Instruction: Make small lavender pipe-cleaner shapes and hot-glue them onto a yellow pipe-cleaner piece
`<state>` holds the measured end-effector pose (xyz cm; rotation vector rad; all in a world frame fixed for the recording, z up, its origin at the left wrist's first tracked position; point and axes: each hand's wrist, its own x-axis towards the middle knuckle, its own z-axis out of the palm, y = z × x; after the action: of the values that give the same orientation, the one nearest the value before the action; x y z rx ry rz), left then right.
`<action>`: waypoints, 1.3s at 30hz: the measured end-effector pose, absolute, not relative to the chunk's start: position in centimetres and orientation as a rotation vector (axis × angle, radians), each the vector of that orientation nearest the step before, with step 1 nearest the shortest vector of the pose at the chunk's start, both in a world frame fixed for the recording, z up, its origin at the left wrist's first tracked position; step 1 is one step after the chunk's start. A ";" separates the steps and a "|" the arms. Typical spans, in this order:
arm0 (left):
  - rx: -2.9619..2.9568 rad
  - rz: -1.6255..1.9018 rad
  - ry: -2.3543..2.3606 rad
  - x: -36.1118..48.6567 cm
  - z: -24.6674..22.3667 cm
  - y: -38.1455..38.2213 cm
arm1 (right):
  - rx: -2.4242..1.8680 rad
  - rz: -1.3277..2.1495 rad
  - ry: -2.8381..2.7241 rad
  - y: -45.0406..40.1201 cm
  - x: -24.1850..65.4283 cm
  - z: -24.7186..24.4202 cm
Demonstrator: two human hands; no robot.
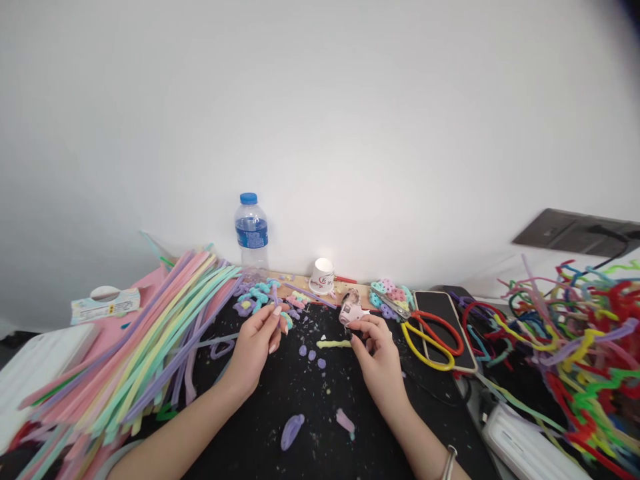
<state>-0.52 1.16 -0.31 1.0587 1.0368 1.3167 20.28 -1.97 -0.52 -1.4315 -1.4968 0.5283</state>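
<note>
My left hand (257, 343) is closed in a pinch on a short purple pipe cleaner (276, 302), raised above the black mat. My right hand (375, 353) curls low over the mat, thumb and fingers drawn together. A small pink-and-brown printed object (353, 309) touches or lies just beyond its fingers; what the fingers grip is hidden. Beside the right thumb is a short yellow fuzzy piece (333, 344). Small purple pieces (312, 355) lie between the hands. Nearer to me are a purple loop (292, 431) and a pinkish scrap (345, 423).
Long pastel pipe cleaners (170, 333) are heaped left, tangled bright ones (585, 360) right. Along the wall stand a water bottle (251, 233) and a paper cup (323, 277). Fuzzy flower shapes (393, 297) lie near scissors (433, 339) resting over a phone (463, 347).
</note>
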 end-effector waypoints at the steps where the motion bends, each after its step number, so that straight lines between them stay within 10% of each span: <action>1: 1.071 1.302 1.032 -0.5 -0.3 1.1 | -1.431 0.532 -1.504 -2.0 20.3 -0.5; 39: 1.140 1.137 0.998 -0.5 -0.3 1.0 | -1.153 0.977 -1.467 -2.2 19.6 -0.1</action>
<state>-0.53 1.02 -0.26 1.1398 0.9985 1.1366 19.58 -2.22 -0.13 -1.1529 -1.4673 0.9767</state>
